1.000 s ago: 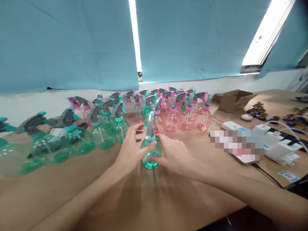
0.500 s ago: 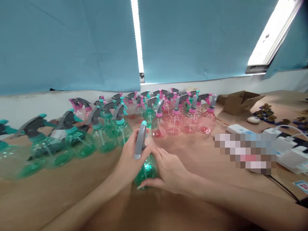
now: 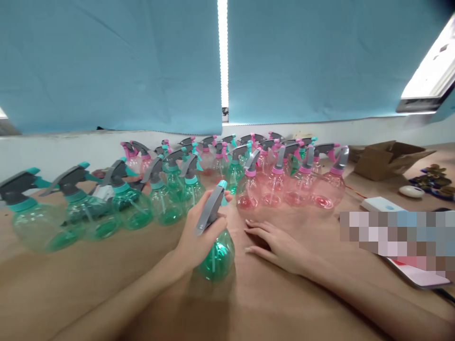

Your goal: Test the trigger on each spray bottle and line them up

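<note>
A round, clear green spray bottle (image 3: 216, 259) with a grey and teal trigger head stands upright before me. My left hand (image 3: 199, 227) is wrapped round its neck, just under the sprayer. To the right of the bottle, my right hand (image 3: 273, 244) rests on or just over the table, fingers apart and holding nothing. A row of green spray bottles (image 3: 167, 208) runs off to the left. Pink spray bottles (image 3: 272, 192) stand beyond my right hand, with more pink and green ones behind them.
On the right lie a white box (image 3: 382, 204), a white rounded object (image 3: 411, 191) and a phone-like slab (image 3: 421, 277), partly blurred out. An opened cardboard box (image 3: 377, 163) sits at the back right near small plant-like ornaments (image 3: 433, 177). Blue sheeting (image 3: 302, 61) covers the wall behind.
My right hand has let go of the green spray bottle and moved right, fingers spreading. My left hand keeps its hold on the neck. The view has turned slightly left.
</note>
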{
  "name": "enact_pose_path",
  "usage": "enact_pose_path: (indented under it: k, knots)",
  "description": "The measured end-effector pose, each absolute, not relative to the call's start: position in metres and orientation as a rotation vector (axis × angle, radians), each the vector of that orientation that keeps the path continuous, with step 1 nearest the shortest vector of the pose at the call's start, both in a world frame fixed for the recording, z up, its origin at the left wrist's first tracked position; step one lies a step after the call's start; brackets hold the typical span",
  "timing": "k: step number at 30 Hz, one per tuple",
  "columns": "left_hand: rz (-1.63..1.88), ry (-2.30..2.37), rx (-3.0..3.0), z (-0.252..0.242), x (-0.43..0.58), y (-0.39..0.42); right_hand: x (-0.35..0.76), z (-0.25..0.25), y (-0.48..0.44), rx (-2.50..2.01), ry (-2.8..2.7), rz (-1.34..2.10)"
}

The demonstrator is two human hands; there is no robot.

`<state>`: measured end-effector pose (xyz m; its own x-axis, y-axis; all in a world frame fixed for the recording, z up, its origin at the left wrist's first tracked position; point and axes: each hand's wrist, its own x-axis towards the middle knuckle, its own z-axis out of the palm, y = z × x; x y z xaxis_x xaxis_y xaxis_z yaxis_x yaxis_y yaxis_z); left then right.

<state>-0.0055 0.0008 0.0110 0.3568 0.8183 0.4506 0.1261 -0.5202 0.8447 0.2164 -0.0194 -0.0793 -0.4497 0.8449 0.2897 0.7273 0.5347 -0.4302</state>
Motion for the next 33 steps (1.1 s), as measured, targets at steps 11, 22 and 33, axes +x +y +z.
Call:
enact_pose_path:
  k: [11, 22, 33]
  knots:
    - [1.119, 0.795, 1.896, 0.0103, -0.0110, 0.0032, 0.2186, -0.0787, -0.0215, -1.347, -2.337, 0.476]
    - [1.107, 0.856, 1.965, 0.0153, -0.0112, -0.0016, 0.2202, -0.0816, -0.0221, -1.335, -2.318, 0.478]
    - [1.091, 0.929, 1.938, 0.0108, -0.0122, -0.0026, 0.2205, -0.0802, -0.0223, -1.333, -2.320, 0.523]
